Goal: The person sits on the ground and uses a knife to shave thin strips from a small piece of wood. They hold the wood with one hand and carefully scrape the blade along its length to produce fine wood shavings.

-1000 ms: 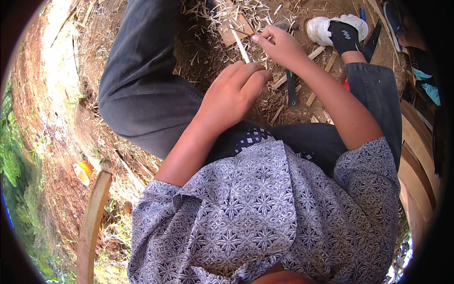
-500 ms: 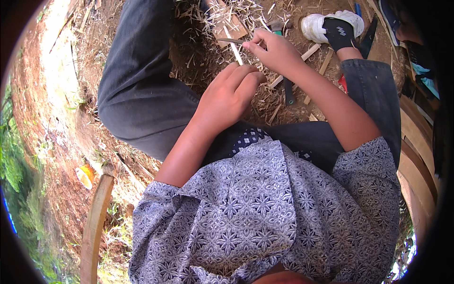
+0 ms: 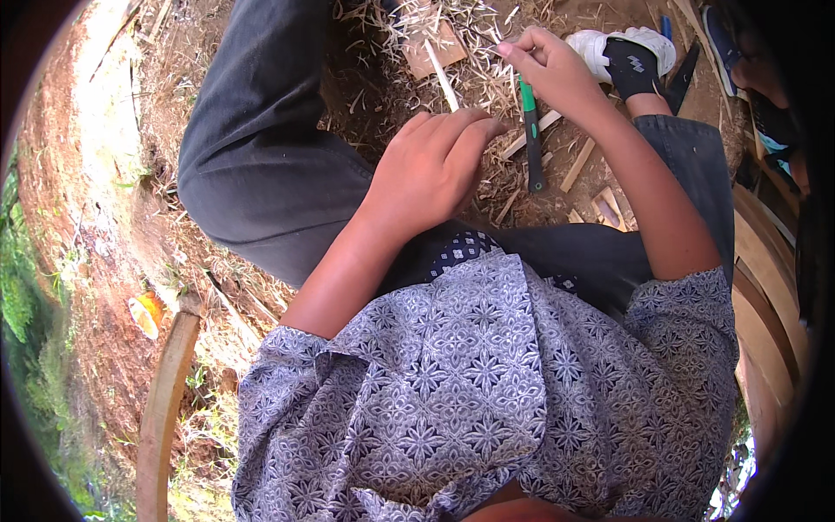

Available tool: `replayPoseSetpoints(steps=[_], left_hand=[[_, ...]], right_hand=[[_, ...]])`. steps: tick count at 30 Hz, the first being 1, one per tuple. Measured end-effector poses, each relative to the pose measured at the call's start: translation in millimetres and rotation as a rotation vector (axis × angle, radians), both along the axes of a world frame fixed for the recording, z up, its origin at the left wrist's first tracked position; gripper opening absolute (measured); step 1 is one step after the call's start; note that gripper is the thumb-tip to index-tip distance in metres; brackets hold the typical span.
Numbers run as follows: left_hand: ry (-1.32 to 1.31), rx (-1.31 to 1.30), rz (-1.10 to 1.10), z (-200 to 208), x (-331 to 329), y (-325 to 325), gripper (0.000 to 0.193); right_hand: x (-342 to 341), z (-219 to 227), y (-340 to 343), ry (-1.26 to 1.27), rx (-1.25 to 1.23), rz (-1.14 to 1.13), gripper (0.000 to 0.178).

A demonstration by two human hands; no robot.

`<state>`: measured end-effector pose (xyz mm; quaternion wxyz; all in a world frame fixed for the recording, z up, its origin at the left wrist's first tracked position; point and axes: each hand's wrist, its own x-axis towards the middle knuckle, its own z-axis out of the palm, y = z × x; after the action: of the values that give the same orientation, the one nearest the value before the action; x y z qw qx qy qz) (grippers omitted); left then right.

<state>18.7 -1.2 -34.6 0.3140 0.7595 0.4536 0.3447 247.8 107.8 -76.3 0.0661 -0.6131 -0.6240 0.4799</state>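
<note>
My left hand [image 3: 430, 161] is closed round the lower end of a thin pale wood strip [image 3: 442, 76]. The strip's far end lies over a small flat wooden board [image 3: 445, 48] among shavings. To the right and farther out, my right hand [image 3: 557, 74] is closed, thumb and forefinger pinched together. It held a thin knife half a second ago; the blade cannot be made out now. Just below that hand, on the ground, lies a tool with a green and black handle [image 3: 531, 130]; its head is hidden.
Curled wood shavings [image 3: 365, 70] cover the ground between my legs. Loose wood pieces [image 3: 577, 165] lie beside the handle. A white shoe [image 3: 590, 54] is at the upper right, near a dark blade-like tool [image 3: 684, 78]. Curved wooden beams [image 3: 765, 252] stand at the right rim, another person's foot [image 3: 726, 56] above.
My right hand has moved right and away from the wood strip, and the knife blade has dropped from sight. More of the green handle shows. My left hand has barely shifted.
</note>
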Motion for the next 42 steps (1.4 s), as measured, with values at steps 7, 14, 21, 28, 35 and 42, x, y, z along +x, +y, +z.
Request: replayPoseSetpoints(steps=[7, 14, 21, 28, 35, 42], left_hand=[[-0.001, 0.008, -0.002, -9.0, 0.7, 2.8, 0.032], [-0.018, -0.020, -0.002, -14.4, 1.5, 5.8, 0.023], [-0.013, -0.039, -0.045, -19.5, 5.4, 2.9, 0.023], [0.034, -0.085, -0.067, -8.0, 0.1, 7.1, 0.024], [-0.030, -0.050, -0.024, -11.5, 0.9, 6.7, 0.021], [-0.075, -0.032, -0.013, -10.7, 1.7, 11.2, 0.017]], right_hand=[[-5.6, 47.5, -22.7, -0.069, 0.025, 0.257, 0.028], [-24.0, 39.3, -18.2, -0.198, -0.003, 0.281, 0.033], [-32.2, 14.5, -8.4, -0.297, 0.091, 0.331, 0.038], [-33.9, -24.1, 6.6, -0.325, 0.143, 0.287, 0.038], [-40.9, -29.7, 1.5, -0.383, 0.115, 0.268, 0.040], [-22.7, -73.1, 10.1, -0.449, 0.083, 0.086, 0.042]])
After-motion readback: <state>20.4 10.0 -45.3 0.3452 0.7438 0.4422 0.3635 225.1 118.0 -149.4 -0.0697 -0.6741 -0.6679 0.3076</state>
